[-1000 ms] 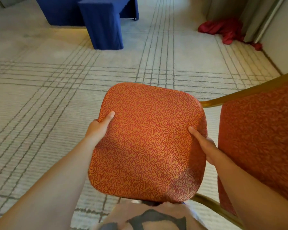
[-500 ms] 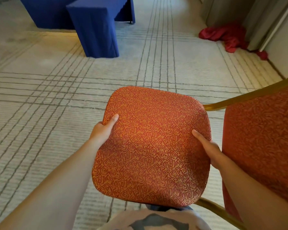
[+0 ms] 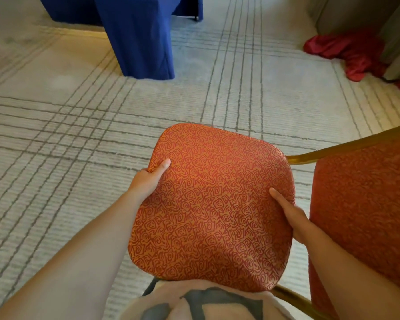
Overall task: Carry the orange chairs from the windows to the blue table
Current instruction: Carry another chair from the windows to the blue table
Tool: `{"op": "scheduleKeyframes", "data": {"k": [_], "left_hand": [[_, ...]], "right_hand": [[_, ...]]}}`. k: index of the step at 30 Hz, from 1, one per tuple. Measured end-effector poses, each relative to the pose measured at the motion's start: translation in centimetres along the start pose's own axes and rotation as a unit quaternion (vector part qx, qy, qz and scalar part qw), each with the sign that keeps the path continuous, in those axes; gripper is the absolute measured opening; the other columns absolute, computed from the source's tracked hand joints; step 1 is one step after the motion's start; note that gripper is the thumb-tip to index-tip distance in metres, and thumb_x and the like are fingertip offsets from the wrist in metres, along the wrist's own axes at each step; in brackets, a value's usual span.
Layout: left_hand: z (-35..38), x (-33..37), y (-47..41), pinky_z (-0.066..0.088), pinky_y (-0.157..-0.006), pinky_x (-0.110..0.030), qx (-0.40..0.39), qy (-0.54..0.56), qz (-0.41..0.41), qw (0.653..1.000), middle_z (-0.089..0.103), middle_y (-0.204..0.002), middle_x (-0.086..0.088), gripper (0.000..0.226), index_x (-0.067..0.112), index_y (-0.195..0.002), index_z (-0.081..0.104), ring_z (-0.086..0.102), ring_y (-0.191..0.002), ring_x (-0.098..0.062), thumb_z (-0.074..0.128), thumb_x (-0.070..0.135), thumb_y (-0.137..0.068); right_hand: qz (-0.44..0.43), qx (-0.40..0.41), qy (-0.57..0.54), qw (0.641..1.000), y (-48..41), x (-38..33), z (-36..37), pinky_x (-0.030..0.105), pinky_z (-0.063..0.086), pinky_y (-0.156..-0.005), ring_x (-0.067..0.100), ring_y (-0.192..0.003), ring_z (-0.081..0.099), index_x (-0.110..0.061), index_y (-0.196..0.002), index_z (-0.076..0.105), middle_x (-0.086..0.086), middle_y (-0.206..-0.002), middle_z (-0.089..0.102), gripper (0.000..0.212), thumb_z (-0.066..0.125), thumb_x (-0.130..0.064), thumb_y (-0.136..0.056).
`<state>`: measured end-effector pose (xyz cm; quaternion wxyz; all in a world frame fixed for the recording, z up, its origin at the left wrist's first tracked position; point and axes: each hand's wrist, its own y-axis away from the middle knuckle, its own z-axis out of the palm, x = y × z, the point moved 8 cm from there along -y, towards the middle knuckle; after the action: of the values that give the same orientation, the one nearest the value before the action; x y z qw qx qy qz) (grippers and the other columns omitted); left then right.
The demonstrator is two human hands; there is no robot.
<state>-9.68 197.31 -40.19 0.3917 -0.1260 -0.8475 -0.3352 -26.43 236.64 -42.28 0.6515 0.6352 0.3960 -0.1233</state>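
An orange chair with a swirl-patterned seat (image 3: 213, 204) and a gold frame hangs in front of my body, above the carpet. Its backrest (image 3: 365, 204) stands at the right edge of the view. My left hand (image 3: 148, 179) grips the seat's left edge, thumb on top. On the opposite edge my right hand (image 3: 291, 215) holds the seat the same way. The fingers of both hands are hidden under the seat. The blue table (image 3: 139, 35), draped in blue cloth down to the floor, stands ahead at the upper left.
Pale carpet with grey grid lines (image 3: 56, 135) spreads between me and the table. A heap of red cloth (image 3: 351, 54) lies on the floor at the upper right, beside a wall and a curtain (image 3: 397, 38).
The blue table has come closer and now sits more to the right at the top of the view. The chair appears lower and further right. Both grips are unchanged.
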Motion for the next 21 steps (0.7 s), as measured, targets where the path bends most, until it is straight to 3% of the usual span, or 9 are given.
{"op": "scheduleKeyframes", "data": {"k": [6,9,14,21], "left_hand": [[-1.3,8.8,-14.7,0.038,-0.081,-0.028,-0.001,0.001,0.014,1.000,0.066,-0.107,-0.012,0.083,0.009,-0.113,0.068,0.060,-0.110,-0.031,0.059,0.079,-0.068],[-2.7,14.8,-21.4,0.039,-0.083,-0.030,0.000,0.000,0.043,0.999,0.066,-0.116,-0.015,0.082,0.010,-0.115,0.067,0.060,-0.111,-0.031,0.057,0.078,-0.071],[-2.7,23.7,-30.9,0.037,-0.083,-0.032,-0.002,-0.018,0.047,0.999,0.062,-0.124,-0.018,0.093,0.007,-0.122,0.063,0.057,-0.115,-0.034,0.053,0.083,-0.068],[2.3,33.8,-45.6,0.044,-0.094,-0.035,-0.036,-0.005,0.034,0.999,0.062,-0.124,-0.015,0.093,0.009,-0.123,0.062,0.058,-0.113,-0.032,0.056,0.082,-0.067]], "right_hand": [[-0.014,0.021,-0.005,1.000,-9.1,-11.5,6.9,0.045,0.050,-0.097,0.032,-0.107,0.062,-0.013,-0.137,0.054,0.011,-0.122,0.066,0.111,0.079,-0.071,-0.045],[-0.024,0.029,-0.014,0.999,-13.0,-18.1,9.6,0.040,0.050,-0.091,0.030,-0.103,0.063,-0.015,-0.135,0.056,0.009,-0.118,0.066,0.113,0.078,-0.075,-0.041],[-0.040,0.044,-0.019,0.998,-19.2,-28.2,12.4,0.047,0.048,-0.102,0.032,-0.108,0.062,-0.015,-0.136,0.055,0.011,-0.124,0.065,0.125,0.077,-0.081,-0.032],[-0.042,0.048,-0.006,0.998,-32.9,-41.1,15.0,0.043,0.046,-0.095,0.031,-0.106,0.057,-0.015,-0.141,0.048,0.012,-0.134,0.059,0.121,0.072,-0.079,-0.042]]}}
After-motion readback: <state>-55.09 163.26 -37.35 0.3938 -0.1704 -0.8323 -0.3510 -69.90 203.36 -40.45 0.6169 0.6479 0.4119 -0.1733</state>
